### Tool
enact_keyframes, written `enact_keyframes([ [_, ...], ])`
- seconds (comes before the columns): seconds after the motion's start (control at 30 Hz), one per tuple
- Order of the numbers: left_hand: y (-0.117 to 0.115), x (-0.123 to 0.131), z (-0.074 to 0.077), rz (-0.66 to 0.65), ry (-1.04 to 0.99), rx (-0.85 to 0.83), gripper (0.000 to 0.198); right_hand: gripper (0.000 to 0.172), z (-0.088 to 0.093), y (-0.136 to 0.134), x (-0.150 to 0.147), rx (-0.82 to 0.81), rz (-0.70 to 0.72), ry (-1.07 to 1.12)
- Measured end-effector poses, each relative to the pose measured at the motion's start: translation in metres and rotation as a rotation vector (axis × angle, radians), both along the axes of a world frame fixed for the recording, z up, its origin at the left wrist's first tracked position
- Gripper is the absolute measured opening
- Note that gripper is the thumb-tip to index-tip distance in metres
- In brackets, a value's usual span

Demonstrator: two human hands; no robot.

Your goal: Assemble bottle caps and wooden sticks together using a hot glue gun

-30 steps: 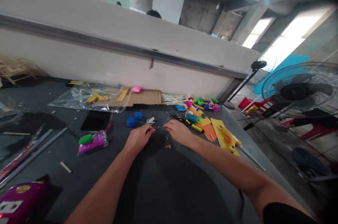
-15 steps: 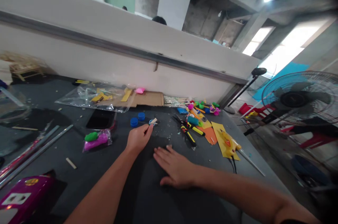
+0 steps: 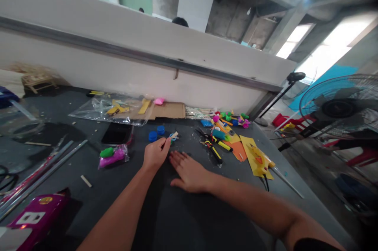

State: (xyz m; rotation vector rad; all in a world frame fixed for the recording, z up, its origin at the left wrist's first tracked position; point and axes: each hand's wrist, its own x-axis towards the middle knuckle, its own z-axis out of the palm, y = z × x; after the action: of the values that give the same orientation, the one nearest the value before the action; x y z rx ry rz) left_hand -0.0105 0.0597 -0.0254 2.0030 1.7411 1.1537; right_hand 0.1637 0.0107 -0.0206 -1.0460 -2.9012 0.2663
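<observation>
My left hand (image 3: 156, 154) is closed, thumb against curled fingers, at a small light-blue round piece with short pale sticks (image 3: 175, 135). How the sticks join the blue piece is too small to make out. Just beyond that hand, two blue bottle caps (image 3: 156, 134) lie on the dark table (image 3: 189, 223). My right hand (image 3: 190, 173) rests palm down with its fingers stretched out, close to the left one and holding nothing. To its right lie pliers with black-and-yellow handles (image 3: 215, 149).
On the right, a yellow glue gun (image 3: 261, 160) lies on yellow sheet material. Coloured clay lumps (image 3: 228, 117) and a bundle of sticks (image 3: 199, 113) are at the back. A phone (image 3: 116, 133), bagged purple clay (image 3: 113, 157) and a purple device (image 3: 41, 217) are on the left.
My right hand has slid slightly up and left across the table, nearer my left hand. The left hand keeps its pinch. The whole view has shifted a little.
</observation>
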Motion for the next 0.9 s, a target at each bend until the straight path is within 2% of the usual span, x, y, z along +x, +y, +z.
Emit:
enact_keyframes([
  [0.13,-0.003,-0.002,0.002,0.017,-0.011,-0.013,0.042,0.076,-0.008,0.041,0.023,0.045,-0.257,-0.011],
  [0.23,-0.003,-0.001,0.004,0.027,-0.010,-0.004,0.042,0.067,-0.008,0.054,0.038,0.080,-0.386,0.041],
  [0.3,-0.003,-0.001,0.005,0.030,-0.012,0.007,0.041,0.053,-0.005,0.053,0.042,0.125,-0.412,0.173],
  [0.37,-0.003,-0.001,0.005,0.035,-0.027,0.024,0.039,0.046,-0.002,0.050,0.040,0.162,-0.418,0.362],
  [0.43,-0.003,-0.002,0.005,0.049,-0.054,0.045,0.036,0.043,0.000,0.047,0.034,0.102,-0.458,0.550],
  [0.5,-0.005,-0.003,0.005,0.061,-0.072,0.061,0.036,0.031,0.002,0.047,0.025,-0.105,-0.583,0.714],
  [0.57,-0.007,-0.003,0.005,0.064,-0.074,0.063,0.037,0.016,0.003,0.047,0.014,-0.391,-0.734,0.882],
  [0.63,-0.010,-0.002,0.005,0.052,-0.071,0.052,0.038,0.010,0.004,0.045,0.001,-0.662,-0.808,1.069],
  [0.73,-0.015,0.000,0.005,0.016,-0.117,0.025,0.037,0.015,0.009,0.039,-0.015,-0.965,-0.769,1.320],
  [0.8,-0.017,0.002,0.004,-0.001,-0.183,0.007,0.034,0.022,0.014,0.036,-0.021,-1.131,-0.730,1.410],
  [0.9,-0.015,0.003,0.003,0.004,-0.268,0.040,0.025,0.020,0.021,0.032,-0.023,-1.289,-0.584,1.489],
])
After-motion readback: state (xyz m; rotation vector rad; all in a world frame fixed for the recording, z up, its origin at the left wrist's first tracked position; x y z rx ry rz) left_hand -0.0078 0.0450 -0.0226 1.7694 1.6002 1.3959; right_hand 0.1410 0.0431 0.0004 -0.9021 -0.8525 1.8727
